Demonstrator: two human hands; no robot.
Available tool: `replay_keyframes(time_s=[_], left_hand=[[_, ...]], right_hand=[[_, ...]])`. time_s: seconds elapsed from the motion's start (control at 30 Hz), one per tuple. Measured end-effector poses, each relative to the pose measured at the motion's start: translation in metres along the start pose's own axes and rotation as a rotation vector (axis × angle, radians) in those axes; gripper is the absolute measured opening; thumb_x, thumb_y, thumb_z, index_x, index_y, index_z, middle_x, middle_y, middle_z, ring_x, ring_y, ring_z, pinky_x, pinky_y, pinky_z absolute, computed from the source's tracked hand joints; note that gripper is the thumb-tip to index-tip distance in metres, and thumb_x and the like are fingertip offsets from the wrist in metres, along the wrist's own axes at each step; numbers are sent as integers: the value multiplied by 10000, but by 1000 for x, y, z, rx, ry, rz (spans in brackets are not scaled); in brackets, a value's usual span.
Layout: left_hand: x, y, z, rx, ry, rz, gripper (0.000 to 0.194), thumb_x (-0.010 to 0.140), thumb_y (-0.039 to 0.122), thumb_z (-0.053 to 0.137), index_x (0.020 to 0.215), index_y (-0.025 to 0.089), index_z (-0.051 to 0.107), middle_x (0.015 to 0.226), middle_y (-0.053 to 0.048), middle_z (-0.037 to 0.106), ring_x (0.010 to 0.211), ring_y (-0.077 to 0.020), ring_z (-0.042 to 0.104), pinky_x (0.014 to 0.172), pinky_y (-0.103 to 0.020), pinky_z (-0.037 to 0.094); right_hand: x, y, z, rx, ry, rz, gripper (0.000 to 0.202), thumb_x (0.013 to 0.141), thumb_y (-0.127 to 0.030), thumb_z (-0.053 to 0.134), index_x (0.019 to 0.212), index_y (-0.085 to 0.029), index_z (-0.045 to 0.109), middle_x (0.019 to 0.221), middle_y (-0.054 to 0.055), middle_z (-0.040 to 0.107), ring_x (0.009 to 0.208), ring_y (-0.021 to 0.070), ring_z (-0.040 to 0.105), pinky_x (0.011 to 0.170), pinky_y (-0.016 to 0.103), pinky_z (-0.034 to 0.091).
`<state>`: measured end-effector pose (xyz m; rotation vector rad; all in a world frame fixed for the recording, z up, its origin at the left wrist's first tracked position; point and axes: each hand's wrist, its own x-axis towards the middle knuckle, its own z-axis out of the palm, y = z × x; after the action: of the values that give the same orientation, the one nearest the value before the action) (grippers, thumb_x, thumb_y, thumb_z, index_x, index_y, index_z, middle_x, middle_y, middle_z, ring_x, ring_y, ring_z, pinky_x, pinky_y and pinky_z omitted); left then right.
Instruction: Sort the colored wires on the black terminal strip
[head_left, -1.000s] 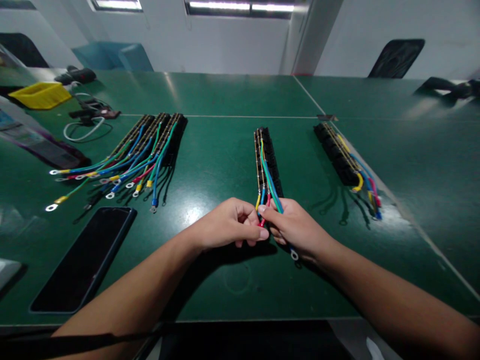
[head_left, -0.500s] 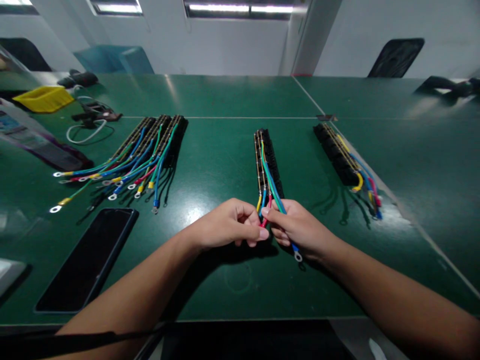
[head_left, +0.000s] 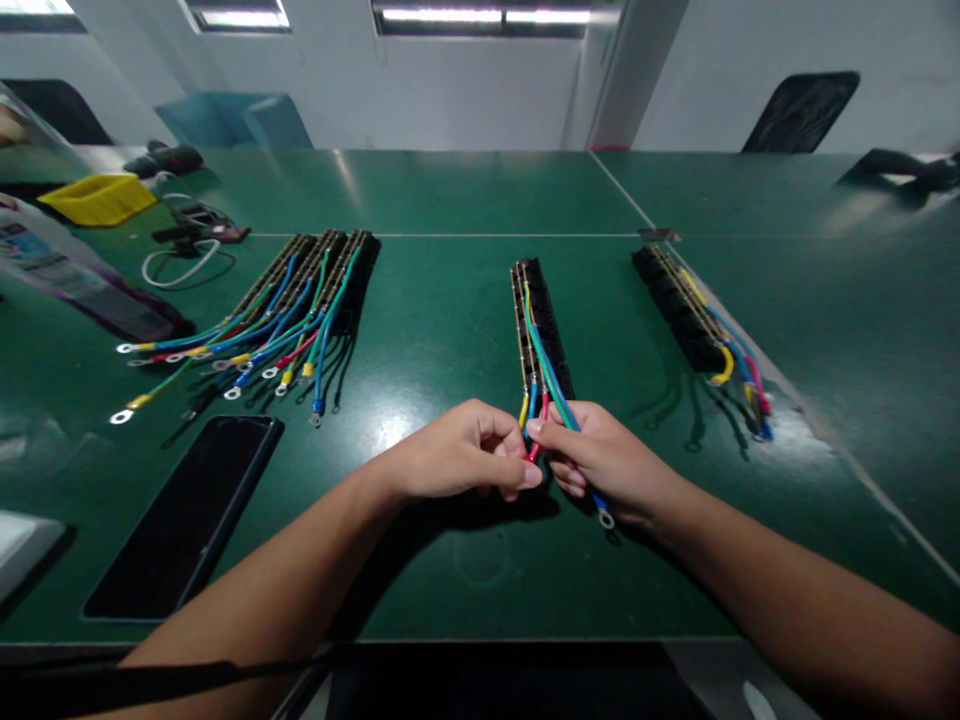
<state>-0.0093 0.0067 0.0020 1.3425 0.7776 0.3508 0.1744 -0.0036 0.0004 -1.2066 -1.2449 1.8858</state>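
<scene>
Pinching the end of a red wire [head_left: 545,404] in the left hand [head_left: 474,455], with the grip closed between thumb and fingers, just beside the right hand [head_left: 600,455]. Shown there with a grip also closed, around long green and blue wires [head_left: 557,378], with a ring terminal [head_left: 606,519] poking out below, toward the near edge of the worktop [head_left: 442,330]. Attached to a black connector strip [head_left: 550,325] lying around the middle of the worktop, pointed toward the far edge, along with a short yellow wire [head_left: 523,409]. Seen toward the right edge: another wired strip [head_left: 679,312], set at a slant. Seen to the left: three wired strips [head_left: 330,275] side by side, with ring ends fanned toward the left edge. Pictured near the near left corner: a dark phone [head_left: 184,520]; toward the far left corner, a yellow tray [head_left: 101,201].
</scene>
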Motion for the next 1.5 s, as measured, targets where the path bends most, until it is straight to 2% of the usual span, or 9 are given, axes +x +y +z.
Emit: replay_keyframes(time_s=[0.8, 1.1, 1.3, 1.5], left_hand=[[0, 0, -1, 9, -13, 12, 303, 758, 351, 701, 677, 126, 514, 612, 19, 591, 491, -41, 446, 454, -162, 312], [1, 1, 3, 41, 21, 67, 290, 763, 254, 671, 633, 142, 437, 553, 72, 447, 488, -31, 356, 466, -172, 260], [1, 2, 3, 34, 7, 55, 297, 788, 296, 658, 637, 133, 460, 586, 21, 566, 504, -43, 444, 473, -162, 312], [0, 3, 3, 67, 9, 40, 283, 804, 324, 636, 662, 132, 483, 595, 11, 576, 499, -48, 455, 467, -159, 319]], right_hand=[[-1, -1, -1, -4, 3, -7, 212, 799, -308, 631, 694, -182, 497, 396, -101, 388, 331, 47, 301, 337, 176, 289], [1, 2, -3, -30, -10, -20, 207, 806, -330, 637, 726, -162, 547, 410, -93, 405, 336, 44, 314, 349, 182, 285], [0, 3, -2, -29, 15, -19, 219, 811, -322, 631, 701, -180, 507, 405, -94, 402, 338, 49, 318, 347, 180, 281], [-1, 2, -1, -45, 39, -20, 226, 799, -314, 638, 677, -186, 497, 399, -91, 412, 332, 53, 324, 347, 186, 285]])
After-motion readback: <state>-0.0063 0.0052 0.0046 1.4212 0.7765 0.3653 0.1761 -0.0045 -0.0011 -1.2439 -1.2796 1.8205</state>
